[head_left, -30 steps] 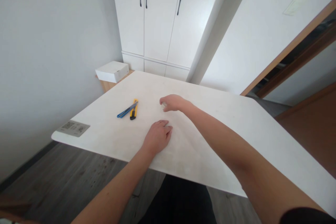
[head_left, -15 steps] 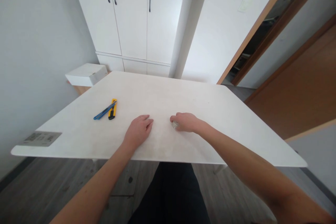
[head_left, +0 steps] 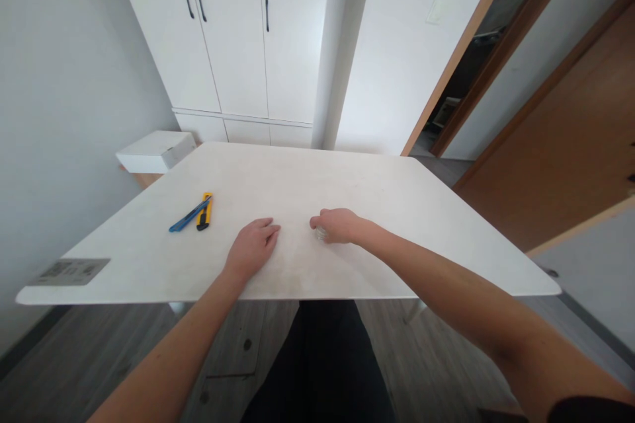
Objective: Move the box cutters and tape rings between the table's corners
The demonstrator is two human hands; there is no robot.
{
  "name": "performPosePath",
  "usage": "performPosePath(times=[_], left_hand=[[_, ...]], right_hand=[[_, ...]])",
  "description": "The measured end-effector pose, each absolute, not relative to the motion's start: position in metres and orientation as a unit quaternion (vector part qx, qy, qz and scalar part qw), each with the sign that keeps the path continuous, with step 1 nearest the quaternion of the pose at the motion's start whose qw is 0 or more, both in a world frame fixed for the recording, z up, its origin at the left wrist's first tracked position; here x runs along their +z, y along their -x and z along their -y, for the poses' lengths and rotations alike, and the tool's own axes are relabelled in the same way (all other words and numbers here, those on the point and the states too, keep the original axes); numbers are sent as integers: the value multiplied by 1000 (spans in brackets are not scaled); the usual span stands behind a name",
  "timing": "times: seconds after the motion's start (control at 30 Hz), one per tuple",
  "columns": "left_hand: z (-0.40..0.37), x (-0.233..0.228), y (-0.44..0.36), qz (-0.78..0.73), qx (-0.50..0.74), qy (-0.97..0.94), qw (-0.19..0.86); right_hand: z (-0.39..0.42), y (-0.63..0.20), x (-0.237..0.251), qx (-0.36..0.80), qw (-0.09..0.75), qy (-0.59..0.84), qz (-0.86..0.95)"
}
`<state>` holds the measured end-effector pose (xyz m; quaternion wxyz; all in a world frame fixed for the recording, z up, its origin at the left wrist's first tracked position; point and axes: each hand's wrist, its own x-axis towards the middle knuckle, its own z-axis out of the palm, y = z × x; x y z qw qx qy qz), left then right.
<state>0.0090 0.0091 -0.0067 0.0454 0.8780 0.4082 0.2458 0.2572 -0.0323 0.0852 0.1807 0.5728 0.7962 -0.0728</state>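
My left hand [head_left: 252, 246] lies flat, palm down, on the white table [head_left: 347, 185], fingers together and holding nothing. Just to its right, my right hand [head_left: 337, 225] rests on the table as a loose fist around a small pale object [head_left: 321, 234]; only a sliver shows under the fingers, so I cannot tell what it is. To the left of my hands lie a yellow utility knife [head_left: 204, 211] and a blue pen [head_left: 186, 216], side by side and touching at their far ends.
A grey printed card [head_left: 69, 271] lies at the table's near left corner. A white box [head_left: 156, 151] sits on a low wooden stand beyond the left edge. White cupboards [head_left: 238, 33] stand behind; a wooden doorway [head_left: 496, 53] opens at right.
My right hand has drawn back toward me with the small object, ending next to my left hand. The view has swung right and the knife and pen now appear further left.
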Motion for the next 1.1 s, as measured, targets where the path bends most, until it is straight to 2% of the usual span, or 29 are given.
performPosePath(times=[0.17,0.5,0.77,1.1], left_hand=[[-9,-7,-9,-409,245,-878,43],[-9,-6,-9,-407,249,-878,44],[-9,-5,-9,-408,247,-878,44],[-8,-5,-10,-411,245,-877,43]], right_hand=[[35,-258,89,-93,178,-586,-785],[37,-271,152,-110,158,-633,-750],[38,-261,121,-137,170,-600,-770],[36,-251,96,-96,183,-587,-782]])
